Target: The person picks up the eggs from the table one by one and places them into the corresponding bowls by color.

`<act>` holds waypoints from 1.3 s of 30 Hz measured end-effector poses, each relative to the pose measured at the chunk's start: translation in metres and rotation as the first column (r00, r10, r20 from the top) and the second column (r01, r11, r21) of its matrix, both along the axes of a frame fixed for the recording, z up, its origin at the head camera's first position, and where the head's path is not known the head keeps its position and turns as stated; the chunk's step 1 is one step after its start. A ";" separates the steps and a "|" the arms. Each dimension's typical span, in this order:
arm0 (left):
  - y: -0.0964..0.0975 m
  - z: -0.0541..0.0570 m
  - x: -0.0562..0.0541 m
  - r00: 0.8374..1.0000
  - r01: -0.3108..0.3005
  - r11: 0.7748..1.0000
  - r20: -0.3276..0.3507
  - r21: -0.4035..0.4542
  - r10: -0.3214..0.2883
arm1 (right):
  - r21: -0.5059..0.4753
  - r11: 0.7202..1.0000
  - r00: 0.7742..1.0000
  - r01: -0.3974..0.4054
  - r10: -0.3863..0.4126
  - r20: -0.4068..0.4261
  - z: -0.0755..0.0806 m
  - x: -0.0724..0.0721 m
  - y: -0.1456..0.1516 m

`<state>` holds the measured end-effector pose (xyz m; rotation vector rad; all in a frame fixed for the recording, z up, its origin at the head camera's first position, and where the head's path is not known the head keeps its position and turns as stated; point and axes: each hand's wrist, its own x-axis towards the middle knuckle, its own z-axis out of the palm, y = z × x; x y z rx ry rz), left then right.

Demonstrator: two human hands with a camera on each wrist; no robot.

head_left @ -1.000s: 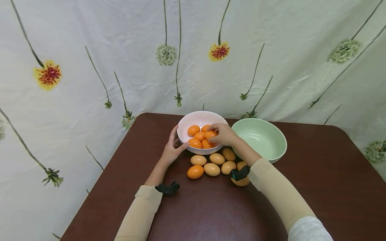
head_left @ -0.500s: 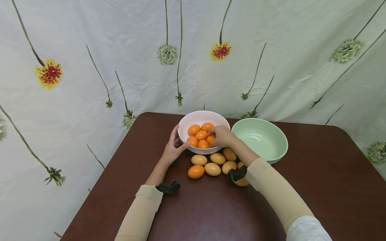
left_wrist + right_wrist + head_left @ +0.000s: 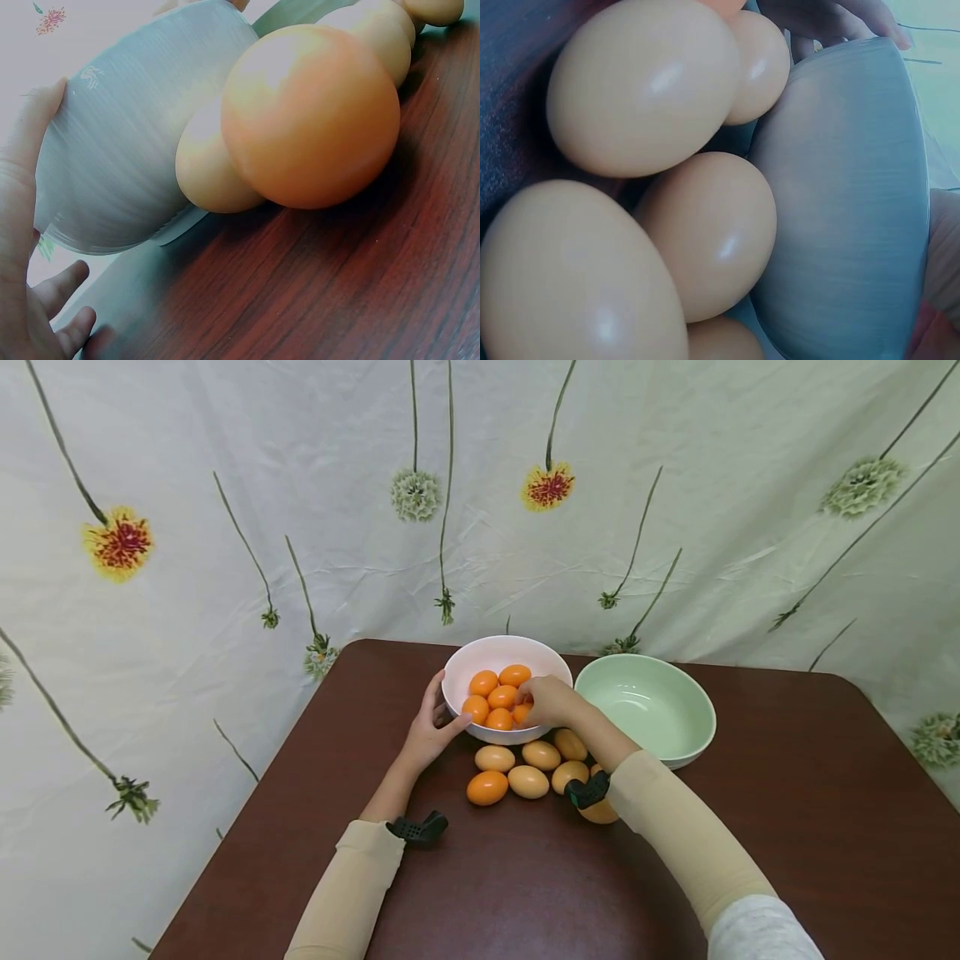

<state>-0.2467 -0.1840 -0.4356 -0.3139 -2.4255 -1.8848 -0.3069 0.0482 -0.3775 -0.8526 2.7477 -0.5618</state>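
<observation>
A pink bowl (image 3: 491, 653) with several orange eggs (image 3: 483, 682) in it stands toward the back of the table. My left hand (image 3: 429, 737) holds its left side, thumb at the front rim and fingers spread round the wall. Inside the bowl, at its right, my right hand (image 3: 553, 702) has its fingers curled down on an orange egg (image 3: 522, 715), which they partly hide. The right wrist view shows the bowl's outer wall (image 3: 840, 195) between me and that hand.
Several light brown eggs (image 3: 528, 782) and one orange egg (image 3: 487, 787) lie before the pink bowl; my right forearm covers part of them. A light green bowl (image 3: 652, 710) with nothing in it stands at the right. A flowered cloth (image 3: 337, 468) hangs behind the table.
My right hand has gone lower into the pink bowl with an orange egg, and the front eggs there have shifted left. My left hand has stayed on the bowl.
</observation>
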 end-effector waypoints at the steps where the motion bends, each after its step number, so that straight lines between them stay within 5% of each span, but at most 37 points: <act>1: 0.000 -0.001 0.000 1.000 0.003 1.000 -0.004 0.003 -0.003 | 0.005 1.000 1.000 -0.001 0.001 0.000 0.000 0.000 0.000; 8: -0.001 -0.003 -0.002 1.000 0.010 1.000 -0.008 0.014 -0.009 | 0.018 1.000 1.000 -0.007 0.007 -0.007 -0.001 -0.001 0.000; 26: -0.002 -0.004 -0.003 1.000 0.007 1.000 0.006 0.007 -0.007 | -0.165 0.984 0.997 0.069 -0.074 -0.026 -0.006 0.004 0.007; 39: -0.001 -0.005 -0.003 1.000 0.008 1.000 0.000 0.008 -0.008 | -0.370 0.929 0.995 0.021 -0.057 -0.085 -0.014 0.019 0.007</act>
